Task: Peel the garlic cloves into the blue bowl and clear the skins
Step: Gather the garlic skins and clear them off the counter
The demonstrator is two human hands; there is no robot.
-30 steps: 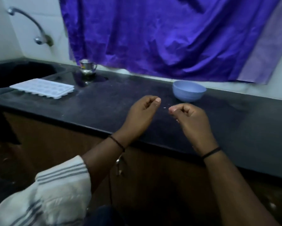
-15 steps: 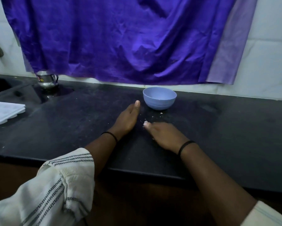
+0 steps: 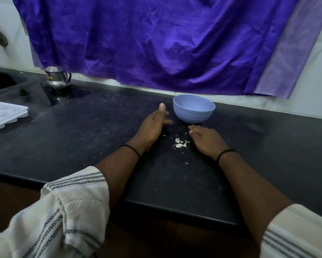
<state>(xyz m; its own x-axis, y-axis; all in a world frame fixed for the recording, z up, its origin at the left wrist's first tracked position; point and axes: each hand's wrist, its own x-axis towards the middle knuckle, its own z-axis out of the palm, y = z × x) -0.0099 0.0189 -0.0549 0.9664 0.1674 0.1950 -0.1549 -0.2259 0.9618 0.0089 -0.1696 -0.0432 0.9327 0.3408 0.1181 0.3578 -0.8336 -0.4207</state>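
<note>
Head view, one frame. Black counter (image 3: 82, 146), dusty, with pale specks across its middle.

Bowl (image 3: 194, 108): blue, upright, on the counter near the back edge, just below the hem of the purple cloth (image 3: 156, 43). Its inside cannot be seen from this angle, so no cloves can be confirmed.

Skins (image 3: 180, 143): small cluster of white flakes on the counter in front of the bowl, between the two hands. One stray flake lies nearer the front edge.

Left hand (image 3: 153, 125): set on its edge on the counter, fingers straight and together, thumb up, just left of the bowl and not touching it. Holds nothing.

Right hand (image 3: 205, 139): palm down, flat on the counter, fingers extended toward the bowl's base, just right of the skins. Holds nothing visible. Whether the fingertips touch the bowl, I cannot tell.

Both wrists carry a black band; striped white sleeves are pushed up.

Left end of counter: white tray (image 3: 5, 116) beside the sink (image 3: 0, 81); steel cup (image 3: 57, 78) at the back edge.
</note>
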